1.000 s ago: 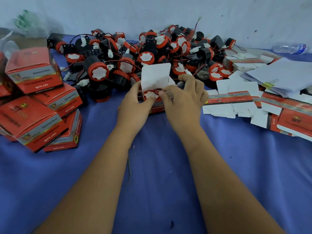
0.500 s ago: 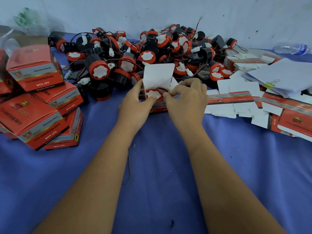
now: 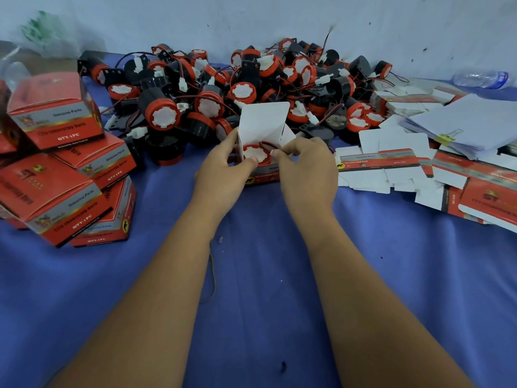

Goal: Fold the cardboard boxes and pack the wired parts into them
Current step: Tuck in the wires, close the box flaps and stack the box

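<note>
Nearest the camera, both forearms reach out over the blue cloth (image 3: 251,303) that covers the desk. The left hand (image 3: 221,175) grips the left wall of the open box (image 3: 264,177), thumb lying over its rim against the face of the part (image 3: 256,154) inside. The right hand (image 3: 306,169) curls its fingers at the right rim, thumb and forefinger pinching what looks like the red wire (image 3: 267,144) looped above the part; whether the pinch is on the wire or the box edge is hard to tell.

The part sits in the box, red ring and white face up, with the white lid flap (image 3: 264,119) standing upright behind it. The step in hand appears to be tucking the wire in before closing. To do it well, coil the loop down beside the part so that nothing rides over the rim, keep the left grip steady so the thin walls do not bow, then fold the side tabs in before bringing the lid flap down. A wire caught under the flap would likely keep it from seating.

To the left, finished boxes (image 3: 64,175) lie stacked; to the right, flat unfolded boxes (image 3: 391,163). Behind, the heap of loose parts (image 3: 251,79) lies against the wall.
</note>
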{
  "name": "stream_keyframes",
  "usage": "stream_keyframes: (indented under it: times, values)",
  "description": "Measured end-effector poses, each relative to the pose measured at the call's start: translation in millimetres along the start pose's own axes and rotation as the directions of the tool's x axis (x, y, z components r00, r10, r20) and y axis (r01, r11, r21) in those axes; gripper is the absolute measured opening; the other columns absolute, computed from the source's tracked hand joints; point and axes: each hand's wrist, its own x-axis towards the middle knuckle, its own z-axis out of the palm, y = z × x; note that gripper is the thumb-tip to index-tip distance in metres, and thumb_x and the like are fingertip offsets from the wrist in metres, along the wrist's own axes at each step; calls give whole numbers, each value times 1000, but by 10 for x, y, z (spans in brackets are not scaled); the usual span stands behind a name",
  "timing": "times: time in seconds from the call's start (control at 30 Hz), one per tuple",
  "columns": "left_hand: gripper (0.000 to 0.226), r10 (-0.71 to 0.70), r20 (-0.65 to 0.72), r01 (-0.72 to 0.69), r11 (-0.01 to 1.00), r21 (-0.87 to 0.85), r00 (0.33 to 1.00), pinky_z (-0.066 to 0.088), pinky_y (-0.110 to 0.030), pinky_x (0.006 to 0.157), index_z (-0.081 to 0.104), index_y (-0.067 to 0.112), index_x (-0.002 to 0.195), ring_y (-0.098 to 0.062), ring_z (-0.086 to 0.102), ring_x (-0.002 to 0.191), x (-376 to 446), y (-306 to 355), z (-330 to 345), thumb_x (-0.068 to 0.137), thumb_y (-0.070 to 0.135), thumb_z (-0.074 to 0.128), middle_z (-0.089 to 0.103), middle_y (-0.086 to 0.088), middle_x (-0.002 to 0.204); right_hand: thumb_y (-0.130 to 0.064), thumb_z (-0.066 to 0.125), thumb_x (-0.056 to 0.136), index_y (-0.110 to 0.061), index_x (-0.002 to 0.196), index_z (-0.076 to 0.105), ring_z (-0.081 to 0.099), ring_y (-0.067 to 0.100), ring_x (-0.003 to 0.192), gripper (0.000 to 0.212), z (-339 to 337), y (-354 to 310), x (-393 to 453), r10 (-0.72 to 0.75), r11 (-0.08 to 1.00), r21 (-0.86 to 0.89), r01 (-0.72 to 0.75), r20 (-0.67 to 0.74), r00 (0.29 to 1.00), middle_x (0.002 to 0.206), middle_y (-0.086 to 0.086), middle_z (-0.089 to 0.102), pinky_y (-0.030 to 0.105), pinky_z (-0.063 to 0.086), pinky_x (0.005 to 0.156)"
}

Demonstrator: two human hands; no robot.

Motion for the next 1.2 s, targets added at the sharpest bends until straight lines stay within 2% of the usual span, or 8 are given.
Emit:
stream_keyframes:
  times: [0.13, 0.23, 0.5, 0.63, 0.73, 0.87, 1.03, 1.2]
  values:
    - [51, -8, -12, 8, 1000, -7, 1000, 52, -37, 97, 51, 47, 136, -6, 61, 110, 15, -12, 3, 91, 26, 60, 66, 21, 117, -23, 62, 90, -10, 72, 65, 48, 6, 69, 22, -30, 44, 34, -18, 988, 155, 15, 21, 1000, 87, -3, 59, 16, 36, 58]
    - [49, -2, -29, 1, 1000, -29, 1000, 53, -30, 92, 53, 45, 135, -1, 61, 106, 25, -23, -10, 92, 24, 60, 66, 22, 115, -10, 63, 86, -11, 85, 76, 55, 4, 79, 13, -65, 60, 30, -50, 951, 308, 16, 102, 993, 92, -6, 63, 16, 46, 71]
    - [51, 18, -6, -18, 1000, -18, 1000, 43, -11, 76, 48, 43, 137, 3, 57, 106, 37, -20, -20, 93, 22, 59, 61, 16, 122, 15, 45, 89, -5, 113, 71, 48, 4, 96, 41, -93, 87, 43, -181, 956, 265, 124, 204, 962, 107, -6, 53, 0, 38, 81]
    - [53, 6, -12, -6, 1000, -8, 1000, 44, -16, 76, 46, 45, 137, -1, 57, 105, 39, -10, -20, 92, 20, 57, 61, 13, 121, 3, 57, 94, -6, 111, 73, 58, 13, 105, 25, -121, 116, 42, -221, 953, 250, 174, 173, 960, 112, 2, 64, 14, 46, 92]
    - [50, -23, -26, 22, 999, -36, 999, 44, -18, 77, 49, 45, 134, 0, 57, 104, 41, -1, -35, 92, 18, 53, 63, 17, 117, 1, 63, 90, -6, 103, 74, 66, 17, 96, 19, -128, 122, 61, -199, 949, 282, 143, 178, 964, 103, 5, 71, 24, 52, 89]
    - [43, -40, -30, 38, 998, -55, 999, 41, -13, 73, 53, 48, 124, 7, 56, 98, 30, 10, -40, 93, 20, 50, 63, 19, 114, -2, 67, 87, -9, 99, 73, 58, 1, 74, 15, -136, 121, 48, -241, 959, 196, 206, 173, 955, 89, -4, 67, 4, 44, 74]
    - [45, -41, -6, 41, 997, -66, 999, 44, -16, 76, 52, 47, 126, -2, 56, 107, 39, 5, -44, 92, 18, 50, 61, 14, 121, 7, 57, 84, -5, 104, 74, 61, 20, 95, 28, -168, 101, 47, -361, 932, 77, 353, 205, 910, 103, 9, 67, 24, 47, 84]
    - [53, -14, 1, 14, 999, -49, 1000, 46, -22, 83, 48, 41, 139, -4, 56, 108, 33, 19, -33, 91, 18, 53, 61, 13, 124, 6, 53, 87, -5, 111, 72, 57, 26, 100, 33, -147, 92, 34, -347, 933, 11, 361, 297, 889, 110, 12, 62, 38, 47, 84]
